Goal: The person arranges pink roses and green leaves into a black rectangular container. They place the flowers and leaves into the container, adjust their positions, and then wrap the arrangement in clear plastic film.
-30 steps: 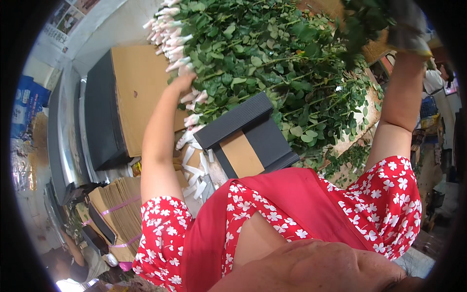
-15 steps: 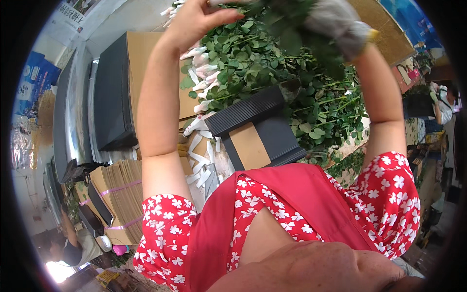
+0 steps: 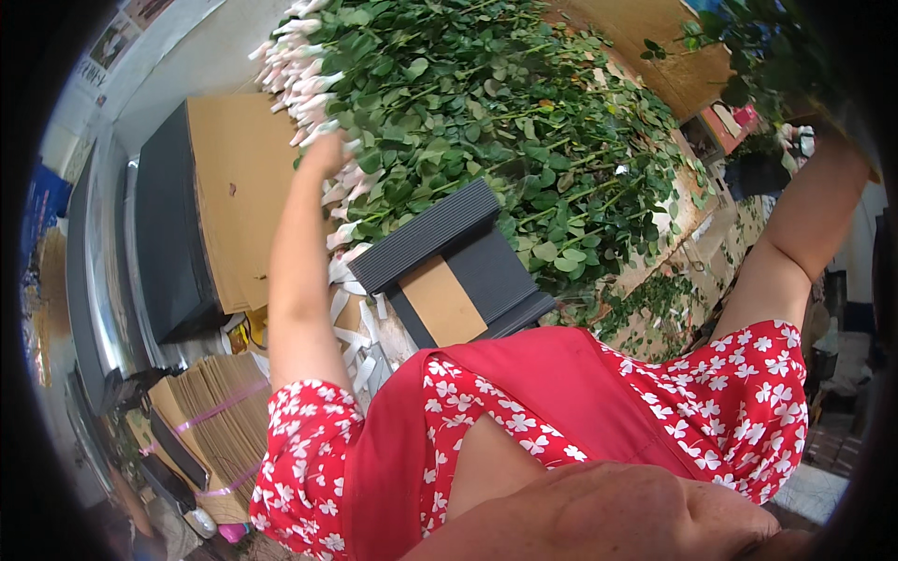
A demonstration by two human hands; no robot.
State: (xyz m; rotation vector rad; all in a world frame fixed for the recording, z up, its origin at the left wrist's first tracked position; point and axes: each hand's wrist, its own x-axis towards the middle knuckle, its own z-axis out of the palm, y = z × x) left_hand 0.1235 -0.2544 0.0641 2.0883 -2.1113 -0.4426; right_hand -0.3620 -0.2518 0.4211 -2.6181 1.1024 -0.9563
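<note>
My bare left hand (image 3: pixel 327 152) reaches to the row of white-wrapped flower heads (image 3: pixel 313 89) along the left side of the leafy flower stems (image 3: pixel 468 112). It touches the wrapped heads, but its fingers are too small and blurred to read. My right arm stretches to the far right, and its hand is mostly lost in the dark rim. A bunch of leafy stems (image 3: pixel 772 61) hangs in the air by that hand, apparently in its hold. Nearer me, a black corrugated cardboard piece (image 3: pixel 430 238) with a brown panel lies against the pile.
Black-and-brown cardboard sheets (image 3: pixel 234 206) stand at the left, beside a shiny metal-edged object (image 3: pixel 145 234). Below them is a stack of brown cardboard (image 3: pixel 210 402) tied with pink ribbon. White strips (image 3: pixel 360 346) lie near my body. Loose leaves (image 3: pixel 645 304) litter the right side.
My right hand has swung from above the pile to the far right with the leafy bunch. My left hand has come down onto the wrapped heads. The view has shifted, showing more of the pile.
</note>
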